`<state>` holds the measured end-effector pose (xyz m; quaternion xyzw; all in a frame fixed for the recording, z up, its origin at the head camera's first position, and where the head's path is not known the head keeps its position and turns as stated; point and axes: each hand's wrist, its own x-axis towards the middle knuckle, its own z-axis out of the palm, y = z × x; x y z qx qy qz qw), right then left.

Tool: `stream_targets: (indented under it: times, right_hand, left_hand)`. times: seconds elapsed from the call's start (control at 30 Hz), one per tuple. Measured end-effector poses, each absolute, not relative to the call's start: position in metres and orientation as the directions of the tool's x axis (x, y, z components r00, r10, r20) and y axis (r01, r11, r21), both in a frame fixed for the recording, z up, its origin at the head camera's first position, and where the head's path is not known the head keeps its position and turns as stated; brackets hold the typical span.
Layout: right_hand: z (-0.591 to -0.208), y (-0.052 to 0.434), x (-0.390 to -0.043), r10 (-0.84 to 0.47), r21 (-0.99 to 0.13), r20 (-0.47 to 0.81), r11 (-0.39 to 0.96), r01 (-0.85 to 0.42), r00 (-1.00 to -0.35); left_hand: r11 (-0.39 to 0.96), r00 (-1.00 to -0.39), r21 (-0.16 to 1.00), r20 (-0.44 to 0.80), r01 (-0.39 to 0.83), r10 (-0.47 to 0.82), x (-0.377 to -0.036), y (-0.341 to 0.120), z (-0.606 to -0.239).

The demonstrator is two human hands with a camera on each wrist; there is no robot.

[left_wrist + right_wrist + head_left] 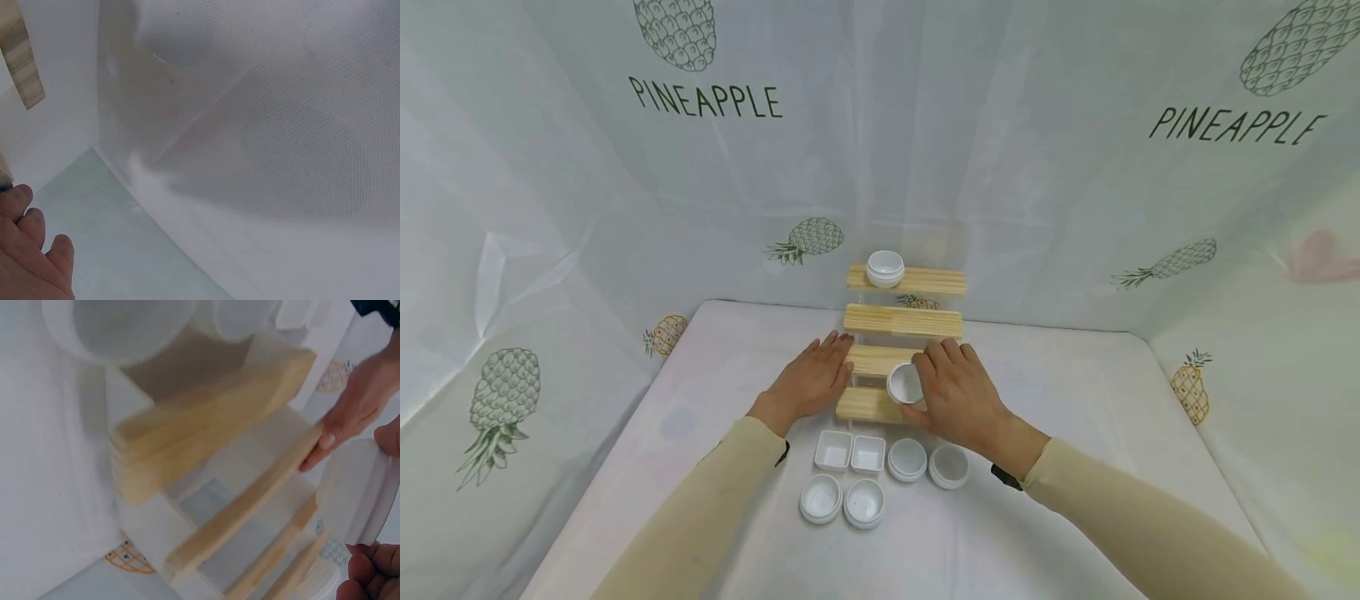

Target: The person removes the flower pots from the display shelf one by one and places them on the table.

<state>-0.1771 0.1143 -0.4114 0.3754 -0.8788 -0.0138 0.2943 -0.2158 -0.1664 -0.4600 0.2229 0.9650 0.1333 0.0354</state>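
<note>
A small round white bowl (904,383) is pinched between the thumb and fingers of my right hand (961,392), above the lower slats of a stepped wooden rack (868,405). In the right wrist view this bowl (350,494) is tilted and apart from the slats. My left hand (808,377) lies with fingers fairly straight against the rack's left side. The right wrist view also shows that left hand (359,403) touching the end of a slat. Only part of the left hand (31,250) appears in its own wrist view. Another round bowl (885,268) sits on the top slat, left of centre.
In front of the rack stand two square white dishes (833,450), with two round bowls (907,460) to their right. Two more round bowls (820,498) are nearer the front. A pineapple-print curtain (1000,192) rises behind and beside the white table (1060,375).
</note>
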Motion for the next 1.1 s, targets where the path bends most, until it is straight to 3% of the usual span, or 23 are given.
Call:
stream_targets:
  times: [0.67,1.1]
  right_hand:
    - [-0.468,0.125,-0.094,-0.739,0.174,0.438,0.628,-0.758,-0.512]
    - [-0.497,0.126,-0.080,-0.741,0.153,0.434,0.621,-0.768,-0.513]
  left_hand:
    - [0.863,-0.898,0.273,0.007,0.425,0.441,-0.218,-0.167,-0.465]
    - [0.860,-0.899,0.287,0.009,0.421,0.437,-0.216,-0.167,-0.463]
